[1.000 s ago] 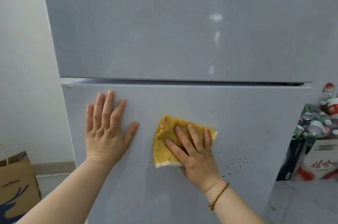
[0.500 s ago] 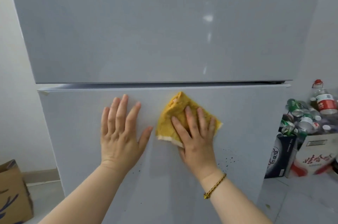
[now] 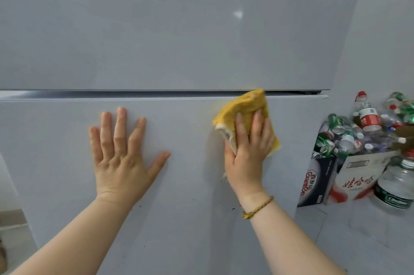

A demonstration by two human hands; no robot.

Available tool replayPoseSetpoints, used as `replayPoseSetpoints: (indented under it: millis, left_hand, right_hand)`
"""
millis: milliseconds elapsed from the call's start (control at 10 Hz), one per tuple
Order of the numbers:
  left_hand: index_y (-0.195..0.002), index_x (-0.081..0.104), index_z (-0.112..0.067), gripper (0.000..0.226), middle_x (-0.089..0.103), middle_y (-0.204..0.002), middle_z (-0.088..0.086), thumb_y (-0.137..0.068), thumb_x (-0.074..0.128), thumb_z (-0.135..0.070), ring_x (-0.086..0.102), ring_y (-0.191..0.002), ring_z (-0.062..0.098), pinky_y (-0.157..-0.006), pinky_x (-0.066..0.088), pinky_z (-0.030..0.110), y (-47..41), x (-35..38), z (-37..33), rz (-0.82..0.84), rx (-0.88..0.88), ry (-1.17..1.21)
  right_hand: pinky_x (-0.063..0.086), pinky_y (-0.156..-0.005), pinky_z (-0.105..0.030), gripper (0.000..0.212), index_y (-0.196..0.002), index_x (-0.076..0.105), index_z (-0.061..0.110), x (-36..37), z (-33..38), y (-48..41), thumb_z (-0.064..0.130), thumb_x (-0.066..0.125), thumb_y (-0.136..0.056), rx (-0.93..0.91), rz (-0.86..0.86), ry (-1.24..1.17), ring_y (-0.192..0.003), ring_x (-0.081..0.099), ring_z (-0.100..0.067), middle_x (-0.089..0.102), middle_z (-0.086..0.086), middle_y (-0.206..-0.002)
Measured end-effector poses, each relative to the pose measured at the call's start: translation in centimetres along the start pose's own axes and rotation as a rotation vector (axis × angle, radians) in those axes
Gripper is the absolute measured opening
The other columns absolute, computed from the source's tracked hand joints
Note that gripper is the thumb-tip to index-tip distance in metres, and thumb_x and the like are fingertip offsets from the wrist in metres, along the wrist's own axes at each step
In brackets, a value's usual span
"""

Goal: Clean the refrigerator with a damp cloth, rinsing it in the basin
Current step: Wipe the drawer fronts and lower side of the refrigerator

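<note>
Right hand (image 3: pixel 246 158) slid one cloth (image 3: pixel 244 106) upward, left hand (image 3: pixel 118 158) flat

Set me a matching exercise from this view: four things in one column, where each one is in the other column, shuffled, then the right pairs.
Things
1. left hand
2. yellow cloth
3. bracelet
4. box of cans and bottles

Places
a. round the right wrist
b. flat and bare on the lower door
c. on the floor, right of the refrigerator
d. under the right hand, top corner up at the gap between the doors

Pairs: 1-b, 2-d, 3-a, 4-c
</note>
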State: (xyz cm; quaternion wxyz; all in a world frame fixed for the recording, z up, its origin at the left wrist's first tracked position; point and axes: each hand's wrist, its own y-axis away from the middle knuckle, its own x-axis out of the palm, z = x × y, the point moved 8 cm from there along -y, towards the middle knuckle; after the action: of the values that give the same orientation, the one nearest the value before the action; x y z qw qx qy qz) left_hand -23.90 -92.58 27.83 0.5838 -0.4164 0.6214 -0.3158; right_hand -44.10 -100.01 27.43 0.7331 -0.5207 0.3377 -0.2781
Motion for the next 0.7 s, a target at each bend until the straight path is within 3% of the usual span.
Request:
replayPoseSetpoints:
  millis: [100, 200, 300, 400, 500, 600, 700]
  left_hand:
    - [-0.132, 0.029, -0.012, 0.083, 0.015, -0.141, 0.013, -0.08, 0.01, -0.074, -0.007, -0.134, 0.024, -0.112, -0.017, 0.028, 0.0, 0.2, 0.1, 0.036, -0.013, -0.001]
    - [-0.132, 0.029, -0.012, 0.085, 0.015, -0.142, 0.013, -0.079, 0.01, -0.075, -0.019, -0.14, 0.015, -0.113, -0.017, 0.028, 0.1, 0.3, 0.2, 0.047, -0.028, 0.004]
    - [-0.132, 0.029, -0.011, 0.085, 0.016, -0.141, 0.014, -0.079, 0.01, -0.075, -0.018, -0.14, 0.015, -0.113, -0.017, 0.029, 0.2, 0.3, 0.0, 0.047, -0.027, 0.015]
    - [-0.132, 0.029, -0.011, 0.086, 0.014, -0.142, 0.014, -0.078, 0.01, -0.076, -0.007, -0.134, 0.026, -0.112, -0.018, 0.028, 0.1, 0.2, -0.1, 0.054, -0.031, 0.022]
    - [-0.133, 0.028, -0.011, 0.087, 0.013, -0.142, 0.014, -0.078, 0.009, -0.076, -0.006, -0.133, 0.027, -0.112, -0.018, 0.028, 0.2, 0.2, 0.0, 0.061, -0.036, 0.021]
    - [-0.133, 0.028, -0.011, 0.087, 0.013, -0.142, 0.014, -0.078, 0.009, -0.076, -0.006, -0.133, 0.026, -0.112, -0.018, 0.028, 0.2, 0.2, 0.0, 0.062, -0.034, 0.016]
    - [-0.133, 0.028, -0.012, 0.087, 0.013, -0.142, 0.013, -0.077, 0.009, -0.077, -0.007, -0.133, 0.026, -0.112, -0.017, 0.028, 0.1, 0.1, 0.1, 0.047, -0.029, 0.008]
  right_hand:
    - [0.011, -0.1, -0.06, 0.042, -0.134, 0.025, 0.031, -0.7, -2.5, -1.6, 0.049, 0.021, -0.096, -0.208, 0.066, 0.016, -0.129, 0.016, -0.034, 0.02, -0.009, -0.141]
    - [0.018, -0.108, -0.061, 0.05, -0.141, 0.02, 0.025, -2.3, -10.1, -2.7, 0.039, 0.034, -0.095, 0.272, -0.025, -0.101, -0.137, 0.015, -0.036, 0.017, -0.012, -0.151]
    - [0.031, -0.107, -0.054, 0.055, -0.145, 0.021, 0.014, -2.1, -16.4, -0.5, 0.024, 0.04, -0.095, 0.873, -0.123, -0.311, -0.135, 0.027, -0.035, 0.024, -0.013, -0.149]
    - [0.029, -0.107, -0.057, 0.062, -0.145, 0.016, 0.016, -1.5, -15.4, 0.5, 0.024, 0.037, -0.087, 1.031, -0.179, -0.339, -0.134, 0.03, -0.036, 0.025, -0.014, -0.149]
    - [0.001, -0.114, -0.047, 0.062, -0.145, 0.017, 0.017, -1.3, -8.2, -0.5, 0.022, 0.038, -0.087, 0.662, -0.07, -0.273, -0.14, 0.006, -0.026, 0.01, -0.014, -0.154]
    - [0.001, -0.109, -0.044, 0.054, -0.141, 0.027, 0.025, -1.2, -3.2, 0.0, 0.033, 0.037, -0.088, 0.173, 0.002, -0.15, -0.138, 0.007, -0.026, 0.019, -0.019, -0.148]
    - [0.006, -0.113, -0.046, 0.059, -0.144, 0.022, 0.014, 0.4, -8.4, 5.0, 0.038, 0.036, -0.092, 0.45, 0.03, -0.165, -0.139, 0.009, -0.028, 0.011, -0.008, -0.15]
